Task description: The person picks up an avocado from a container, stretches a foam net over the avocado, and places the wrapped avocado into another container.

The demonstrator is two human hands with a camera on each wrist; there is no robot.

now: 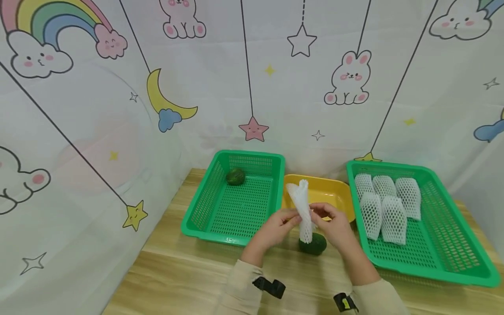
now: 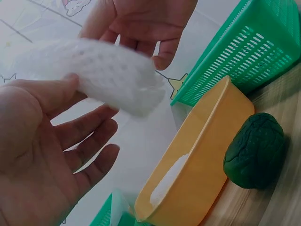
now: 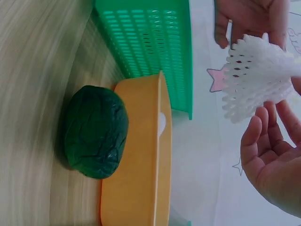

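Observation:
A white foam net sleeve (image 1: 304, 214) is held up between both hands over the table. My left hand (image 1: 277, 226) pinches it from the left, thumb against the mesh in the left wrist view. On the other side, my right hand (image 1: 334, 225) pinches it with thumb and fingers. The sleeve's near end looks flared in the right wrist view. Just below, a dark green, wrinkled fruit or vegetable (image 1: 313, 245) lies on the wooden table, touched by neither hand; its exact kind I cannot tell.
A green basket (image 1: 197, 229) at left holds one dark green fruit (image 1: 236, 176). The yellow tray (image 1: 334, 186) behind the hands contains something white (image 2: 169, 181). At right, another green basket (image 1: 464, 278) holds several sleeve-wrapped pieces (image 1: 393, 221). A patterned cloth (image 1: 220, 87) hangs behind.

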